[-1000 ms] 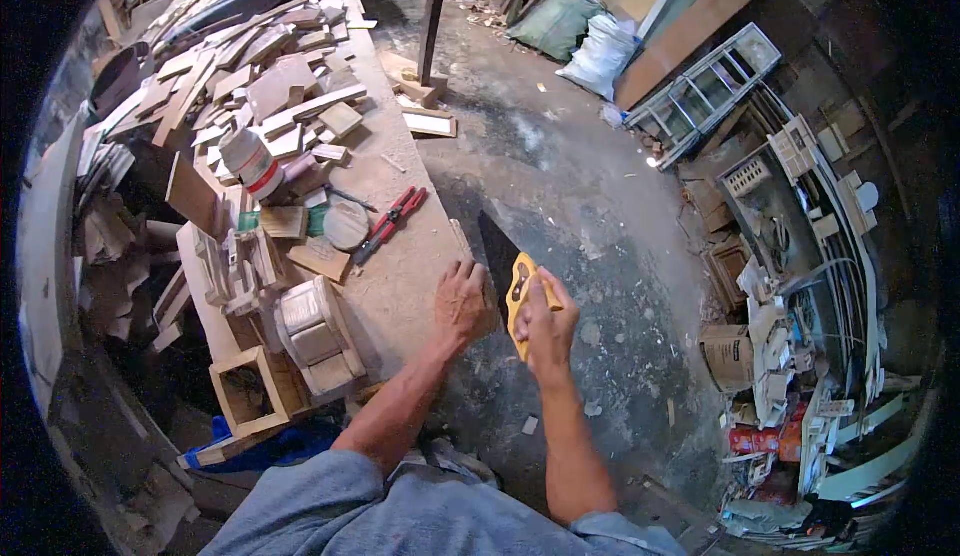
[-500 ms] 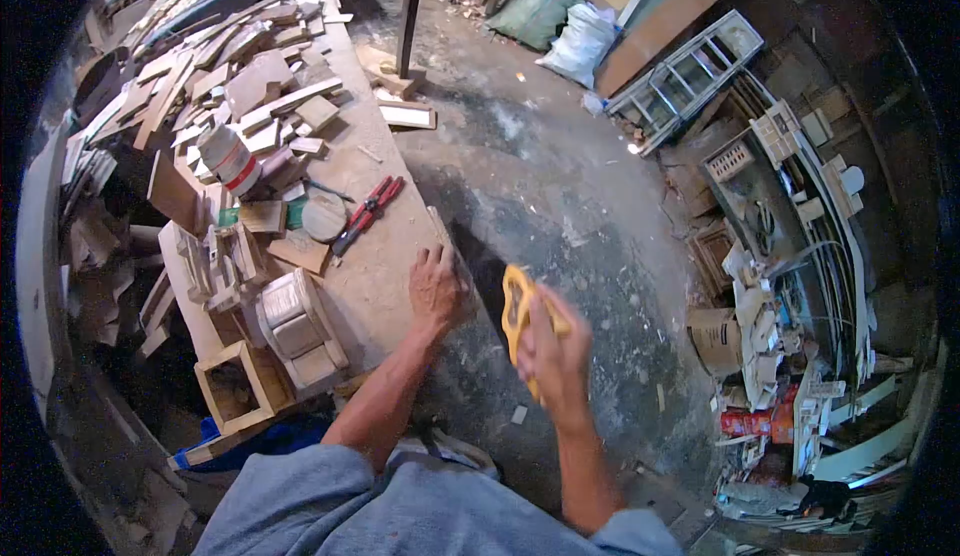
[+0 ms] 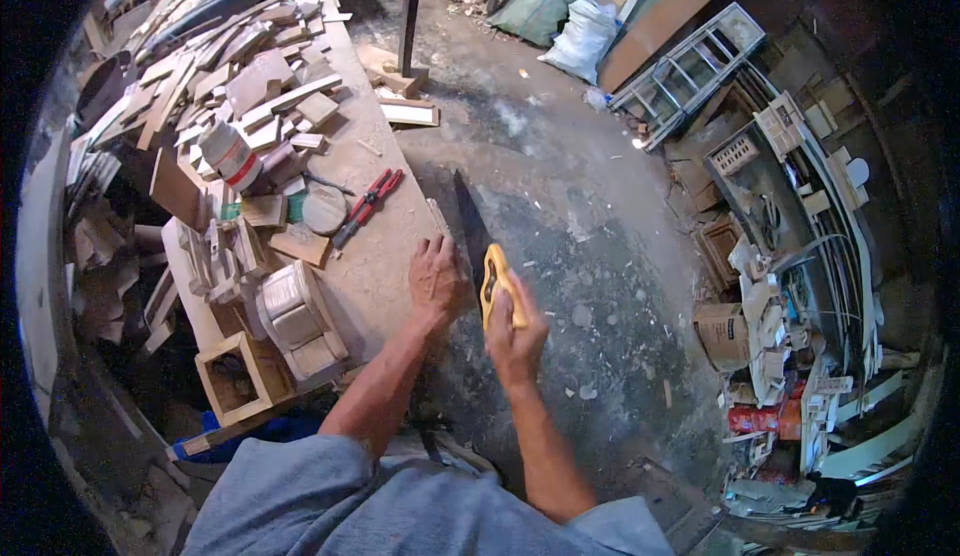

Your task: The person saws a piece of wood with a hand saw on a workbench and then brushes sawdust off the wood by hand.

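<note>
the right hand (image 3: 515, 331) is closed in a full grip around the yellow plastic handle of a hand saw with a dark steel blade (image 3: 480, 246), which sits just off the near right edge of the dusty wooden workbench (image 3: 385, 246), its blade running away from the person along that edge. the left hand (image 3: 435, 281) lies palm down with fingers spread flat on the bench top right at the edge, just beside the blade, pressing on the wood there; whether a separate strip lies under it cannot be told. farther up the bench, a pair of red-handled pliers (image 3: 365, 206) lies near a round grey disc (image 3: 324, 213). beyond them stands a white plastic jar with a red band (image 3: 230, 156), set among a heap of loose wooden offcuts (image 3: 250, 81). at the near left of the bench sits a small open wooden box frame (image 3: 240, 386).
</note>
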Demonstrator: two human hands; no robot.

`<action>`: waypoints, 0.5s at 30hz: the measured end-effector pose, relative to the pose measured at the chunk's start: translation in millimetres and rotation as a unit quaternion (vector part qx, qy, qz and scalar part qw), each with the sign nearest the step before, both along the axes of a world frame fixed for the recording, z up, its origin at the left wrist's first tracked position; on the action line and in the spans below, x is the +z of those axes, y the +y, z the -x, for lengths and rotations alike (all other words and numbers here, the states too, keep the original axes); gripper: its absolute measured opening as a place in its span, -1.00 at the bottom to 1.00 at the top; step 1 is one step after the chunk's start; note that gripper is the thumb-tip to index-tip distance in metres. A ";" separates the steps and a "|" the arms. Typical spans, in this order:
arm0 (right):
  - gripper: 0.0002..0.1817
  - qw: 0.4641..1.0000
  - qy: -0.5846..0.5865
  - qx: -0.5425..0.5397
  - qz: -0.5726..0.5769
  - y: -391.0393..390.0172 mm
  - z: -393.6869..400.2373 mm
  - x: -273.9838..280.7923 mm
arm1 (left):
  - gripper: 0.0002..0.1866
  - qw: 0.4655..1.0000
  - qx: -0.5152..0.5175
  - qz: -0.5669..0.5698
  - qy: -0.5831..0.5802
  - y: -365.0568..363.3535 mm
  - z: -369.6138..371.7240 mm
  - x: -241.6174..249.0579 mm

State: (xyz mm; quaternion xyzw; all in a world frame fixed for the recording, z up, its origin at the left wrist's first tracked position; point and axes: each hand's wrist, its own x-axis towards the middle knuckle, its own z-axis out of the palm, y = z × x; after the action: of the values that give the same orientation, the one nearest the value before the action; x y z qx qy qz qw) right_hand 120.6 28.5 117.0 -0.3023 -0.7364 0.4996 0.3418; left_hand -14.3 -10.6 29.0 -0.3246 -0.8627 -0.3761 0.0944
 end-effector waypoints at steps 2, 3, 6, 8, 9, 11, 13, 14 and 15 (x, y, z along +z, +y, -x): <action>-0.59 0.999 0.000 -0.008 -0.037 -18.4 -29.0 -4.1 | -0.81 0.999 -0.002 0.025 -0.022 -2.8 -4.5 7.1; -0.58 0.996 -0.005 -0.005 -0.091 -27.7 -39.5 10.6 | -0.82 1.000 0.005 0.027 -0.008 -4.1 1.3 2.5; -0.59 0.997 -0.055 -0.024 -0.057 -59.9 -89.4 62.3 | -0.84 0.999 -0.004 0.027 0.019 2.7 4.0 -18.9; -0.60 0.999 -0.048 -0.010 -0.013 -62.4 -91.6 75.3 | -0.85 0.999 -0.001 0.022 0.035 0.5 7.3 -24.4; -0.60 1.000 -0.022 0.003 -0.017 -57.0 -83.6 78.0 | -0.84 0.999 -0.014 0.018 0.036 1.1 13.7 -25.6; -0.62 0.996 -0.014 -0.003 -0.087 -33.7 -65.1 33.8 | -0.83 0.998 -0.049 0.015 0.029 -2.2 12.7 -31.9; -0.61 0.999 0.012 0.020 -0.049 -4.4 -15.0 17.8 | -0.82 0.998 -0.061 0.015 0.027 -14.6 -4.8 -5.9; -0.60 0.999 0.030 0.022 -0.022 6.0 -8.7 8.7 | -0.81 0.998 -0.057 0.003 0.041 -8.6 1.1 10.4; -0.59 0.999 0.036 0.011 0.015 7.5 -11.9 2.2 | -0.81 0.999 -0.040 0.014 0.029 -6.2 -4.2 12.6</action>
State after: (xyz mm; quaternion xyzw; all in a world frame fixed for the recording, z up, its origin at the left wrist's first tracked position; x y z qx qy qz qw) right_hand 132.5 36.0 119.2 -0.2809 -0.7192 0.5248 0.3583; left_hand -10.1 -16.8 41.6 -0.3711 -0.8509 -0.3580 0.1001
